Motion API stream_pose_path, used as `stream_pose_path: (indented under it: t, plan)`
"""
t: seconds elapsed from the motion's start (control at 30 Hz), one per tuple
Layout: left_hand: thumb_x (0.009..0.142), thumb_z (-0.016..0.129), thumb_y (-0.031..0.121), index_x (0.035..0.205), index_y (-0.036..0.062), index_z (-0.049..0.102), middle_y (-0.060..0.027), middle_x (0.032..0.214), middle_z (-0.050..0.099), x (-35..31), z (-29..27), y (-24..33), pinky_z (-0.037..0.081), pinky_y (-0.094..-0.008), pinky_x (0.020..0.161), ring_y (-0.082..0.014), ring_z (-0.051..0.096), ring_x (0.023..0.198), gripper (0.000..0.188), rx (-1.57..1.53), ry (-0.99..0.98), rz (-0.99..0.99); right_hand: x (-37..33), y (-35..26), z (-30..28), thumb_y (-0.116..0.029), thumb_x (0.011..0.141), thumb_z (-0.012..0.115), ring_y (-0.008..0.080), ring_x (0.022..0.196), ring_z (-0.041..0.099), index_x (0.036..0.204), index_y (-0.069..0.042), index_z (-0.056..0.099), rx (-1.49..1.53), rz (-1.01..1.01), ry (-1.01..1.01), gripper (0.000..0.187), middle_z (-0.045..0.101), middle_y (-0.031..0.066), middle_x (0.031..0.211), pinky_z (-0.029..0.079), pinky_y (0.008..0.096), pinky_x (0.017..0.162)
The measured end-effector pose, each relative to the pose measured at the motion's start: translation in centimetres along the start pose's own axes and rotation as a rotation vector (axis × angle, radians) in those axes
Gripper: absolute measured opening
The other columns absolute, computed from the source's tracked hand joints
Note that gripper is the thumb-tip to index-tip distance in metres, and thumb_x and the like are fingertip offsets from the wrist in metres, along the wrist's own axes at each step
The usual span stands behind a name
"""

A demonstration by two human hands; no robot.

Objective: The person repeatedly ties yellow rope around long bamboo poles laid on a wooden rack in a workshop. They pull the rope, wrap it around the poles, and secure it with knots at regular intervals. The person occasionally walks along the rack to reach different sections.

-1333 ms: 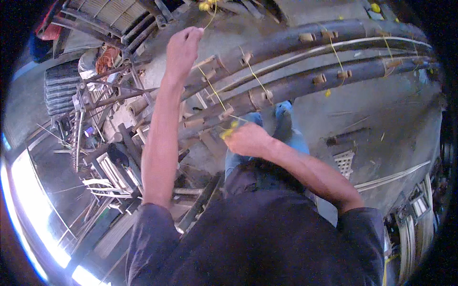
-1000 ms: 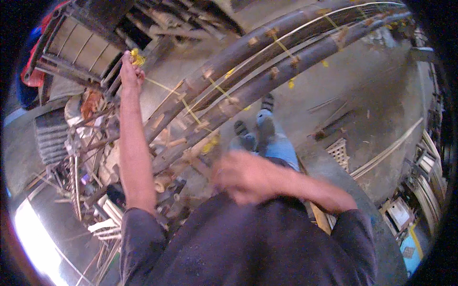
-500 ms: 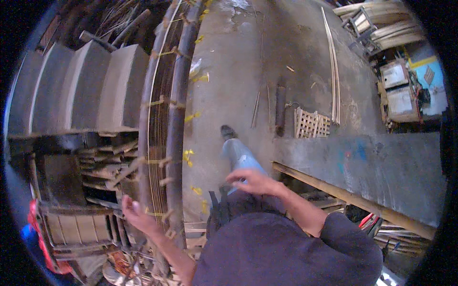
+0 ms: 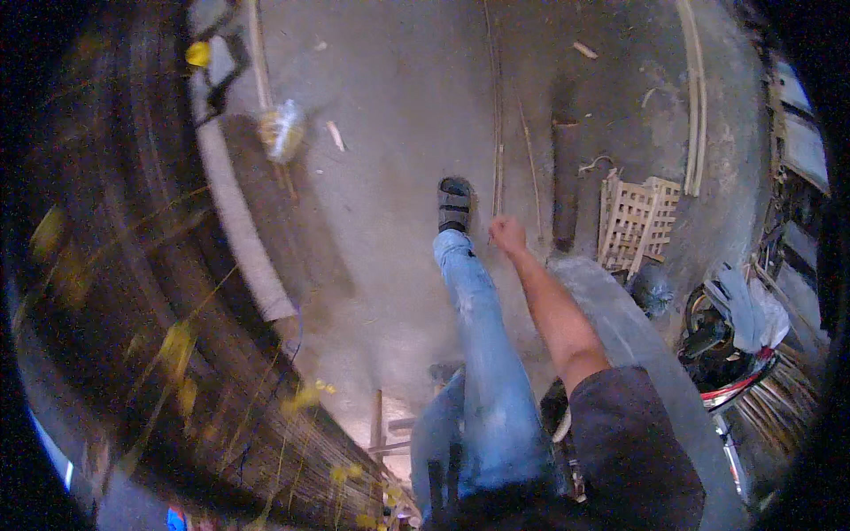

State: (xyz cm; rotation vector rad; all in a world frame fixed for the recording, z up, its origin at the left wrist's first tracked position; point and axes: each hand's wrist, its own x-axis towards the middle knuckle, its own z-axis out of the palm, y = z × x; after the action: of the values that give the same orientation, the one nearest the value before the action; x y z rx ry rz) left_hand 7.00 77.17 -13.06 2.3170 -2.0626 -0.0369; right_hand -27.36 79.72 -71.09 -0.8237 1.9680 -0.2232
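Observation:
My right hand [image 4: 509, 234] hangs over the concrete floor, beside my leg in blue jeans [image 4: 485, 327]. Its fingers are curled closed, and nothing shows sticking out of them. Long thin sticks [image 4: 498, 164] lie on the floor just past it. My left hand is not in view. A large, dark, blurred bundle of long strips with yellow ties [image 4: 177, 345] fills the left side, close to me, and could hide my left arm.
My sandalled foot [image 4: 454, 205] is on the floor ahead. To the right are a lattice crate [image 4: 637, 221], a dark pole [image 4: 565, 186], pale strips [image 4: 693, 106] and a grey board [image 4: 620, 323]. Cloths [image 4: 742, 310] hang farther right. A plastic-wrapped item [image 4: 282, 131] lies left.
I have moved forward and the view has shifted. My right hand has swung forward from my waist and closed. My left hand has left the view. The strip bundle now looms larger at left.

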Motion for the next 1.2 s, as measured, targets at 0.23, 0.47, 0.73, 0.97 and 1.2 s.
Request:
stream_pose_path:
  t: [0.23,0.47,0.73,0.97,1.2]
  plan:
    - [0.092,0.057,0.031,0.121,0.0042,0.056,-0.0153,0.123,0.055,9.2,12.9,4.4,0.040,-0.0417,0.101,-0.0315,0.051,0.116,0.040,0.231,-0.112,-0.209,29.6,2.9,-1.4,-0.032,0.082,0.067,0.0424,0.080,0.066,0.086,0.000,0.070,-0.466,0.017,0.347,0.032,0.067,0.0263,0.092,0.054,0.0487,0.073]
    - [0.095,0.053,0.035,0.125,0.0032,0.055,-0.0169,0.126,0.056,10.3,10.9,6.0,0.040,-0.0411,0.102,-0.0320,0.052,0.117,0.044,0.306,-0.107,-0.260,23.3,4.6,0.6,-0.025,0.086,0.058,0.0375,0.099,0.053,0.102,-0.003,0.055,-0.249,0.150,0.106,0.027,0.056,0.0210,0.107,0.043,0.0483,0.086]
    - [0.094,0.054,0.038,0.127,0.0013,0.054,-0.0189,0.127,0.056,2.3,1.6,2.6,0.039,-0.0408,0.103,-0.0327,0.052,0.119,0.050,0.049,0.167,-0.320,-15.5,-2.3,-9.2,-0.036,0.099,0.040,0.0359,0.137,0.032,0.141,-0.007,0.043,0.160,0.297,0.070,0.051,0.040,0.0189,0.146,0.023,0.0438,0.114]
    - [0.086,0.066,0.028,0.129,0.0007,0.049,-0.0156,0.129,0.053,-7.1,3.1,9.5,0.032,-0.0421,0.109,-0.0300,0.044,0.128,0.053,-0.980,-0.519,-0.100,-21.3,-22.9,-26.0,-0.023,0.096,0.050,0.0273,0.087,0.060,0.104,-0.003,0.059,0.345,-0.491,0.774,0.024,0.062,0.0142,0.093,0.046,0.0375,0.076]
    - [0.099,0.047,0.028,0.123,0.0035,0.054,-0.0174,0.109,0.063,-19.6,-1.2,12.1,0.045,-0.0397,0.092,-0.0293,0.061,0.102,0.035,-1.469,-0.632,-0.131,-32.2,-38.7,-27.6,-0.020,0.096,0.049,0.0074,0.047,0.045,0.086,-0.010,0.053,0.897,-0.704,0.482,0.015,0.052,-0.0021,0.064,0.034,0.0231,0.040]
